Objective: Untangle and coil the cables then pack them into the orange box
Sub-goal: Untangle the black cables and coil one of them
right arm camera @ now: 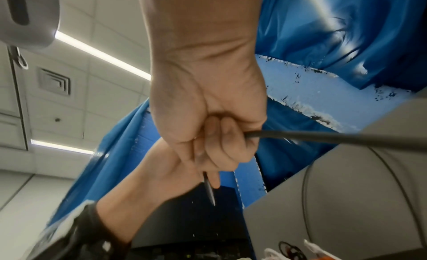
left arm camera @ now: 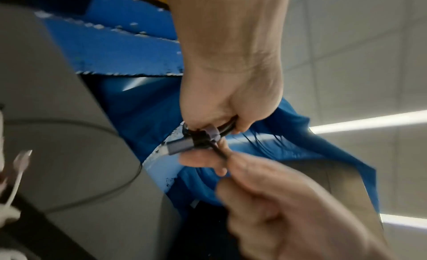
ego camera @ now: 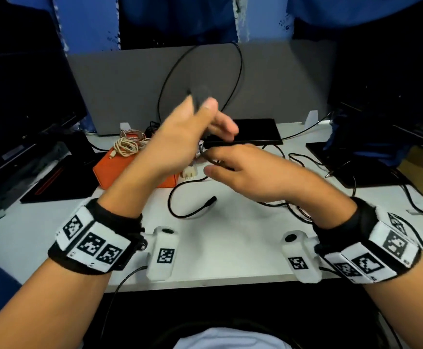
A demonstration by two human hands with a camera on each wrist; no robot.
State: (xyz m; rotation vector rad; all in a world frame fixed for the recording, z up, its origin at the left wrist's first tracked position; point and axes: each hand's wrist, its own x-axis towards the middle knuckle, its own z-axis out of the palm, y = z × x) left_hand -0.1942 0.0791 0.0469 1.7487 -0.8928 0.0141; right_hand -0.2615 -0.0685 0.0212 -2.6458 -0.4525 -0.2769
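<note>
The black cable [ego camera: 233,79] is held in the air above the middle of the counter [ego camera: 230,238]. One large loop of it stands up in front of the grey partition [ego camera: 120,91]. A free plug end [ego camera: 209,200] lies on the counter below the hands.

The left hand [ego camera: 180,137] is raised. Its thumb and fingers [left arm camera: 251,170] pinch the cable just behind a grey connector [left arm camera: 180,147]. The remaining fingers are spread loosely forward.

The right hand [ego camera: 253,172] sits just beside and below the left. Its fingers [right arm camera: 221,143] are clenched around gathered turns of the cable, and one strand leaves the fist sideways.

The orange box [ego camera: 109,170] stands on the counter left of the hands, partly hidden by the left forearm. A coiled beige cable [ego camera: 127,144] lies on its far end. More loose black cable [ego camera: 303,159] lies to the right.

Monitors [ego camera: 24,96] close both sides. Bare counter shows in front, up to its near edge.
</note>
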